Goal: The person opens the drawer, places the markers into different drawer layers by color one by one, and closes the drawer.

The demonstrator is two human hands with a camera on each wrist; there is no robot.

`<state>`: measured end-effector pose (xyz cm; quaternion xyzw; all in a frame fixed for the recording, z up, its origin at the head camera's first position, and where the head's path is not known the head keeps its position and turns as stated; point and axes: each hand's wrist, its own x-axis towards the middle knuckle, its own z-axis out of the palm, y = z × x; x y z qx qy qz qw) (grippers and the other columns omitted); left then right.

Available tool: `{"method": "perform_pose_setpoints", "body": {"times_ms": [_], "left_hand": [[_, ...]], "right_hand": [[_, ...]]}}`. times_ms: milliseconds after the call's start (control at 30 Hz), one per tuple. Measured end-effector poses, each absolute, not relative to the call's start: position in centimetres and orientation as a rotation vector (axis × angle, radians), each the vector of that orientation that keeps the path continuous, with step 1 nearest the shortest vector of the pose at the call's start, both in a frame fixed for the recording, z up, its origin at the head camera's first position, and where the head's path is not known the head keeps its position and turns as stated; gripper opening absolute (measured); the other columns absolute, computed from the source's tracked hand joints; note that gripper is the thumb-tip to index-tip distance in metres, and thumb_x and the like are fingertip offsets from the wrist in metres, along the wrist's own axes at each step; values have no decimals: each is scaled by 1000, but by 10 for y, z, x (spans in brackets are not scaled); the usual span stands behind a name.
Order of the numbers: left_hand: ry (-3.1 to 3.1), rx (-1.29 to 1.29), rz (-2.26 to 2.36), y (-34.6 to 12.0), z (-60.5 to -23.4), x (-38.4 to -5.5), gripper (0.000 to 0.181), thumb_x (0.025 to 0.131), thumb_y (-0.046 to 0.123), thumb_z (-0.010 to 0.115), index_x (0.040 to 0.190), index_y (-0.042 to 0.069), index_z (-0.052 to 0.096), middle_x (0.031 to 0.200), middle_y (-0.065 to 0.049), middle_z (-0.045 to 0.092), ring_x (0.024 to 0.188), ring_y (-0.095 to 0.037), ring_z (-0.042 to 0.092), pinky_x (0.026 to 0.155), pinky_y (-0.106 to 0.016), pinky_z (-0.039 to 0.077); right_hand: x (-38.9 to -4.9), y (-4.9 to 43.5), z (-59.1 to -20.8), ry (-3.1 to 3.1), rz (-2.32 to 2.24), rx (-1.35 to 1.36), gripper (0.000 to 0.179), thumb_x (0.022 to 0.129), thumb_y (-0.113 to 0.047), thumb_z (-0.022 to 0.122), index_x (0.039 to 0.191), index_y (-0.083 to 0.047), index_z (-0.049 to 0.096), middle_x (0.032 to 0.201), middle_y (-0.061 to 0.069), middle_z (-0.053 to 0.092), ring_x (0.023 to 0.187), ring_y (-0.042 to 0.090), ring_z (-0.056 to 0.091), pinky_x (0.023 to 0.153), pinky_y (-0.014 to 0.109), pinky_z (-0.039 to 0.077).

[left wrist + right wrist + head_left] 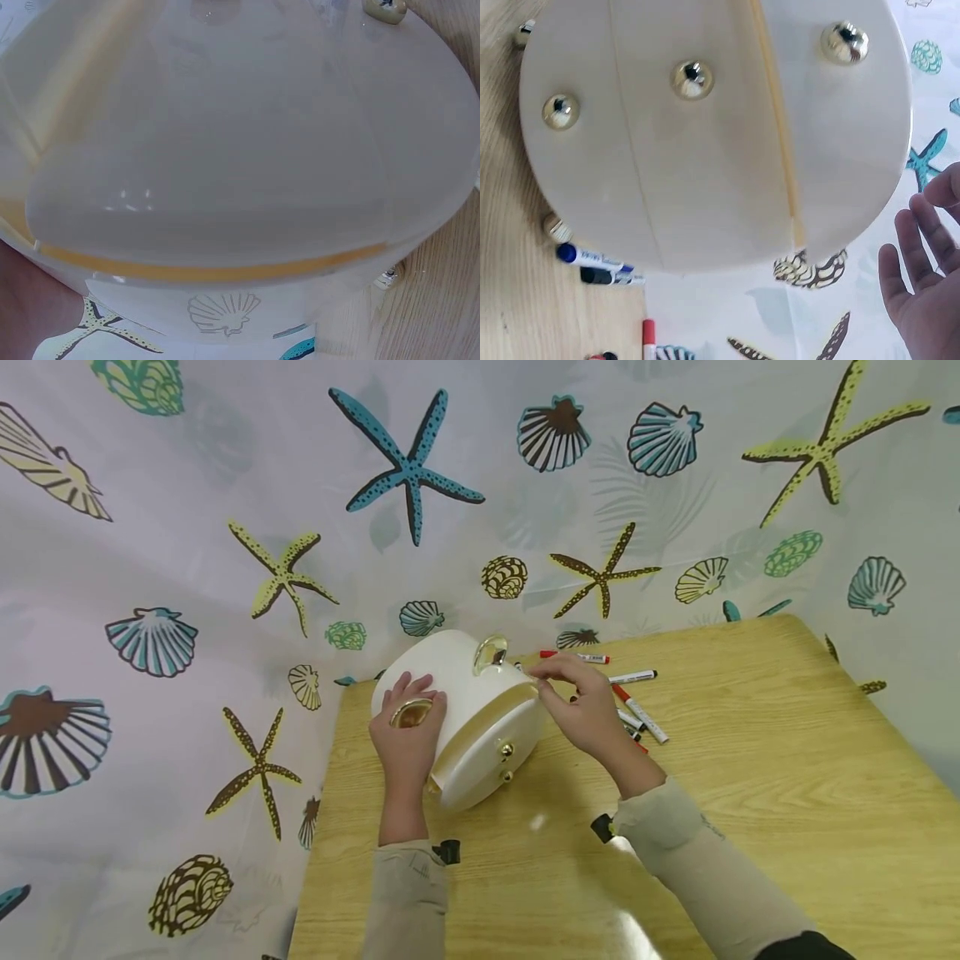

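Head view shows our left hand (407, 745) spread on the white case (448, 662), our right hand (588, 712) pinching its edge. We do best bracing it evenly and pinching lightly.

wood-grain table (750, 760): white gold-trimmed container (476, 706), scattered markers (641, 713) near it

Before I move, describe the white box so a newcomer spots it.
On the wood-grain table, look left of the scattered markers in the head view. The left hand rests on the rounded white box there. Bulky beside those slim markers, it alone carries shiny gold knobs.
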<state>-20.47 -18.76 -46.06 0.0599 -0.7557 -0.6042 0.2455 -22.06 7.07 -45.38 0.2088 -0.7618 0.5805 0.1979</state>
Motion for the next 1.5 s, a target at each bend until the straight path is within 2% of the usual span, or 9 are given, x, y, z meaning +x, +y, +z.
{"method": "perform_pose_setpoints", "body": {"times_ms": [100,267,467,567,733,967,1067,1233,1500], "left_hand": [[-2047,145,-1649,-188,-459,-204,19,90,29,86,99,12,84,118,7,81,141,-2,55,133,-27,22],[-2054,136,-1660,-189,-457,-204,20,90,30,86,99,13,84,119,8,80,140,-1,55,133,-27,21],[-2034,130,-1673,-191,-458,-204,19,89,29,87,97,11,84,118,5,81,140,-2,56,133,-26,21],[-2030,120,-1686,-190,-460,-204,19,89,28,87,96,11,84,118,5,81,139,-2,56,132,-26,21],[-2034,131,-1677,-188,-459,-203,19,89,29,87,97,12,84,118,6,81,140,-2,56,132,-26,21],[-2040,131,-1670,-188,-460,-203,19,90,29,86,98,12,84,119,8,80,140,-2,55,133,-27,21],[-2039,128,-1672,-189,-460,-204,19,90,29,86,98,12,84,119,7,80,141,-2,55,133,-27,21],[-2047,132,-1669,-190,-461,-204,20,90,32,86,99,15,84,120,10,80,141,0,53,133,-26,20],[-2027,115,-1671,-191,-462,-204,21,90,30,87,96,11,83,119,6,80,140,-3,56,132,-27,22]], "right_hand": [[-225,78,-464,-2147,1667,499,19,101,-3,68,114,-11,78,115,7,74,107,16,69,94,22,56],[-239,86,-488,-2157,1857,291,21,105,-8,63,123,-5,73,118,14,71,106,17,68,88,19,58],[-260,85,-541,-2284,2127,16,30,110,-17,57,136,-3,65,128,21,63,107,24,66,88,26,59],[-264,83,-567,-2483,2006,68,36,109,-20,61,141,-6,62,135,20,63,113,30,66,91,37,61],[-272,78,-590,-2660,1821,167,40,104,-13,62,144,-6,60,139,22,62,117,41,67,95,52,62],[-274,77,-601,-2805,1708,391,39,102,-9,67,140,-2,60,137,24,65,120,42,68,102,56,59],[-272,75,-602,-2814,1669,465,35,99,-8,69,133,2,63,130,26,69,118,44,69,103,57,58],[-274,72,-606,-2783,1569,521,27,96,-5,69,123,1,69,122,23,74,118,40,70,106,56,56],[-279,65,-616,-2782,1481,438,28,96,-20,74,122,-7,70,122,15,74,116,33,69,104,54,56]]}}
